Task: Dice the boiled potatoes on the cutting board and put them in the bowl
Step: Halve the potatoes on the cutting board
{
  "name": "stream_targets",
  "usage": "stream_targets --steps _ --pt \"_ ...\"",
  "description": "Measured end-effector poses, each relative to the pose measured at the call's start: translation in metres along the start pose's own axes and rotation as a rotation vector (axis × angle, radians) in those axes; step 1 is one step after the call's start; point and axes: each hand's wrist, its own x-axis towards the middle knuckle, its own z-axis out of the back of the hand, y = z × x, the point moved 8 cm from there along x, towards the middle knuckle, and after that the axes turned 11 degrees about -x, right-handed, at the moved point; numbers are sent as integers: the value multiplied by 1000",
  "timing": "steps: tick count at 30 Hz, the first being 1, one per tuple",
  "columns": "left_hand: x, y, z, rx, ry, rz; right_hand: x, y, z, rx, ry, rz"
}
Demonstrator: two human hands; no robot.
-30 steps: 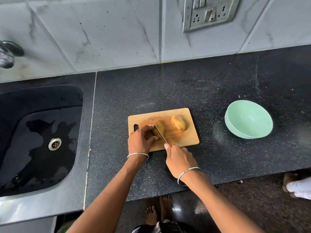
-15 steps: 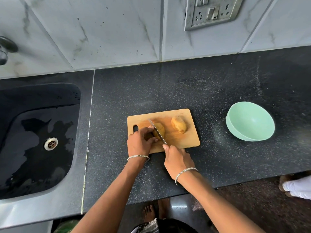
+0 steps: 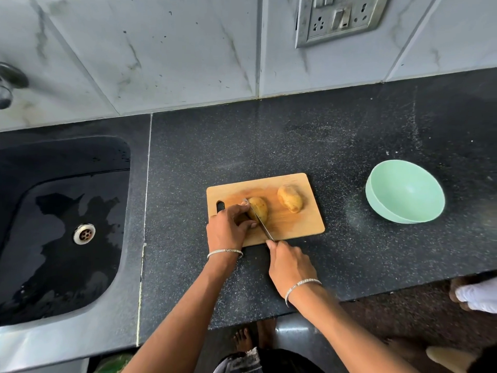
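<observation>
1 potato (image 3: 258,209) on cutting board (image 3: 298,222), left hand (image 3: 227,230) curled round it; right hand (image 3: 291,267) grasps knife (image 3: 265,228), blade across it. 2nd potato (image 3: 290,198) beside; green bowl (image 3: 406,189) well apart on desk (image 3: 322,135).

No readable text, label, brand, number or sign on anything visible.

I see a wet black sink (image 3: 67,162) with a steel drain (image 3: 84,233). Right of the sink: speckled black counter (image 3: 295,135). Behind the sink: pale marbled tiles (image 3: 161,49) and a tap (image 3: 9,82). Far right of it: a socket plate (image 3: 340,17).
</observation>
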Motion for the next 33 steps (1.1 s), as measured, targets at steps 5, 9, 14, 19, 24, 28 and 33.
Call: stream_targets --steps 5,9,14,19,24,28,33 --pt "-1 5 -2 -99 -2 7 -26 -20 -4 -18 18 -7" --pt "-5 5 -2 -146 7 -10 -38 -36 14 -39 17 -14" --pt "-9 12 0 -179 -43 -11 -30 -16 21 0 -65 23" --pt "-10 11 1 -154 -56 -20 -22 -4 14 -1 -124 41" --pt "-10 12 1 -167 -52 -27 -21 0 15 -33 -152 64" --pt "-8 14 -1 -180 -44 -20 -22 2 15 -49 -173 63" --pt "-8 17 -3 -180 -23 -24 -19 4 15 -70 -190 69"
